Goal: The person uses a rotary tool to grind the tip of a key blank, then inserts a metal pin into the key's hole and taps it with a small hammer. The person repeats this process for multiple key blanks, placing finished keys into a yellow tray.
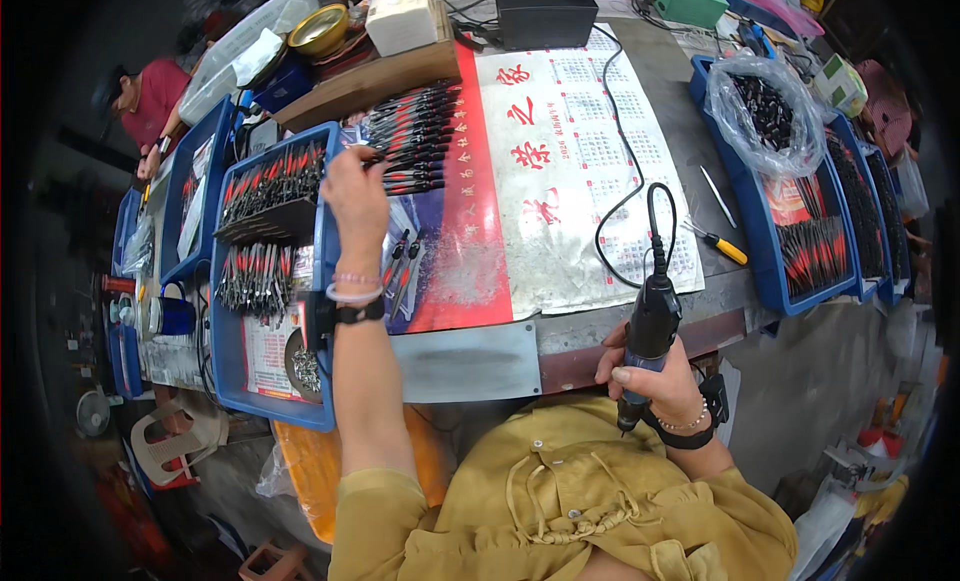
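My right hand (655,376) is wrapped round a black corded electric screwdriver (655,316), held upright with its tip pointing down near my body. My left hand (356,196) reaches over the table with its fingers drawn together at the left end of a row of slim black-and-red tools (415,131). What those fingers pinch, if anything, is hidden. Two more slim black-and-red pieces (403,271) lie apart from the row, just right of my left wrist. Beside that wrist stands a blue tray (328,231) with upright bundles of black-and-red pieces (275,186) and silver-black pieces (255,276).
Small metal parts (305,369) sit in the tray's near end. A calendar sheet (560,181) covers the table; a yellow-handled screwdriver (725,248) and a white pen-like stick (718,196) lie right of it. More blue trays (790,303) stand at right. Another person (160,96) works at far left.
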The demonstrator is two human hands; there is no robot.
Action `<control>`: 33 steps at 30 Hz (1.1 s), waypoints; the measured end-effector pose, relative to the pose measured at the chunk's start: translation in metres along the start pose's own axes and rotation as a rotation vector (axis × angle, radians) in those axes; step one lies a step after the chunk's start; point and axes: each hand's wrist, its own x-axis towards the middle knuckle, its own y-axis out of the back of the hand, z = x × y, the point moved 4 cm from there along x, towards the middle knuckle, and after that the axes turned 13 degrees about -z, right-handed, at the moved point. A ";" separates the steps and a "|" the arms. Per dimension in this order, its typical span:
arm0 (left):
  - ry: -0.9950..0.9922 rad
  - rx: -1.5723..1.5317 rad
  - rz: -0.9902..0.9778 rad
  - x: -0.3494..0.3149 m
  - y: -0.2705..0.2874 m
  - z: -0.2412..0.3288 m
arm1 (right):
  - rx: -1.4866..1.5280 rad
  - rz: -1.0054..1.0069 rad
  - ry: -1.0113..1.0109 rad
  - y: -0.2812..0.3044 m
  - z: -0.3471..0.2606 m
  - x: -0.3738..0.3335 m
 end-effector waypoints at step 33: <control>1.317 -2.164 -0.877 -0.294 -0.041 0.197 | -0.605 0.013 -0.161 0.005 0.045 0.010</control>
